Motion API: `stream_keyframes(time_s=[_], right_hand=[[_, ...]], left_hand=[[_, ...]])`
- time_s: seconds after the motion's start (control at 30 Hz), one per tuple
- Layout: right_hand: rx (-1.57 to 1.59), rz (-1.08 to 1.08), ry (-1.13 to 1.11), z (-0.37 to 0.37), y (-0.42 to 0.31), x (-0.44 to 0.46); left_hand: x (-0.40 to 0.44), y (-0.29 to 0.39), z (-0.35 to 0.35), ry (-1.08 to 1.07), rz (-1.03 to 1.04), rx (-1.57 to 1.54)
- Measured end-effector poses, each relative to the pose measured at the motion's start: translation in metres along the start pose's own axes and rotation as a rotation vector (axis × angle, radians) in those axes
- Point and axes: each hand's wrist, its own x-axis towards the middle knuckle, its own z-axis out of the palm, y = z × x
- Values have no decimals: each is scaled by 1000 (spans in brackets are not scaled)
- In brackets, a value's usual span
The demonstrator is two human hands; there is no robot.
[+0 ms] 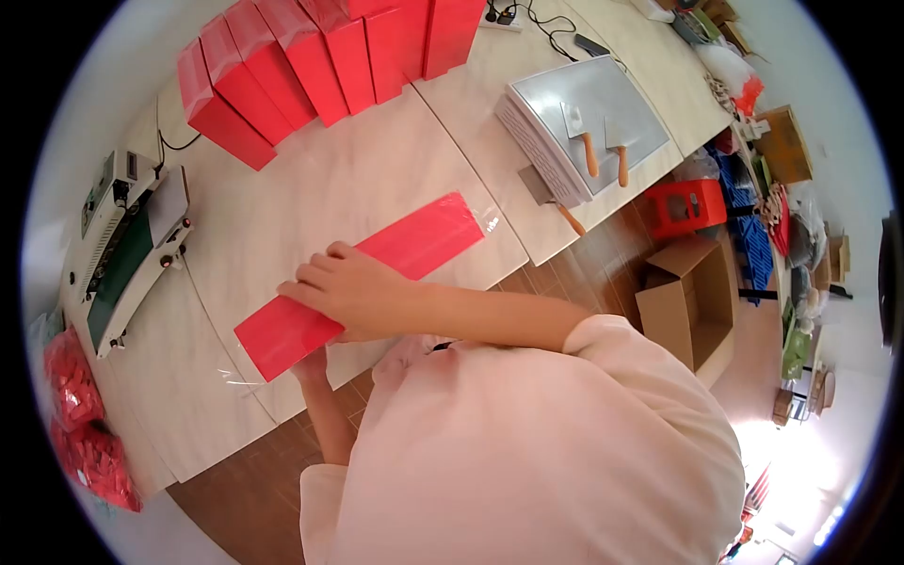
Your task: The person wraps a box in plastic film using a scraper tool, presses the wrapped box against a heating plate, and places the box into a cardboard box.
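A long red box (422,237) in clear film lies at a slant over the pale table, with loose film sticking out at both ends. My right hand (344,290) reaches across the box left of its middle. Its fingers curl over the top toward the far edge, gripping it. Below the near side of the box, close to its left end, my left hand (311,365) holds on from the edge. Most of the left fingers are hidden behind the box.
Several red boxes (320,75) stand upright at the back. A sealing machine (132,245) is at left, above bags of red pieces (85,414). At right, a metal-topped unit (546,108) bears two wooden-handled trowels (590,151). An open cardboard box (692,301) stands on the floor.
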Motion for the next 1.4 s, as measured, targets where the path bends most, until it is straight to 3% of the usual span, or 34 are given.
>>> stream_keyframes(time_s=[0.03,0.07,0.17,0.27,0.53,0.67,0.77,0.8,0.83,0.87,0.93,1.0,1.03,1.07,1.1,1.13,1.2,1.33,1.4], right_hand=[[48,10,139,-9,7,-10],[94,20,278,-18,16,-21],[231,77,322,-41,46,-63],[343,194,262,-49,86,-102],[419,334,267,-23,196,-180],[409,358,195,-21,207,-200],[183,331,338,-52,199,-207],[147,330,383,-66,201,-221],[135,452,398,-72,213,-237],[120,576,411,-78,229,-253],[-110,818,595,-96,259,-280],[-532,963,425,-103,283,-301],[-521,957,427,-102,289,-306],[-532,1057,299,-99,294,-309],[-542,1158,169,-96,297,-311],[-535,1159,171,-93,298,-310],[-480,1272,138,-87,297,-306],[-416,1338,237,-72,308,-310],[-317,1417,160,-72,311,-309]], left_hand=[[-10,7,24,-70,236,171],[-13,15,29,3,313,190],[-63,45,113,125,363,63],[-70,51,133,401,506,151],[-85,-9,212,336,717,536],[-76,-16,217,346,751,621],[-85,-2,235,427,772,529],[-101,0,264,522,887,607],[-116,1,285,547,911,616],[-130,2,304,529,1066,799],[-151,2,338,422,1273,1046],[-166,-14,364,308,1195,1203],[-167,-28,375,140,1156,1207],[-168,-45,396,12,1208,1466],[-175,-65,423,-79,1086,1554],[-174,-81,438,-166,973,1616],[-165,-105,448,-262,965,1805],[-154,-128,456,-211,967,2051],[-151,-134,458,-210,813,2139]])
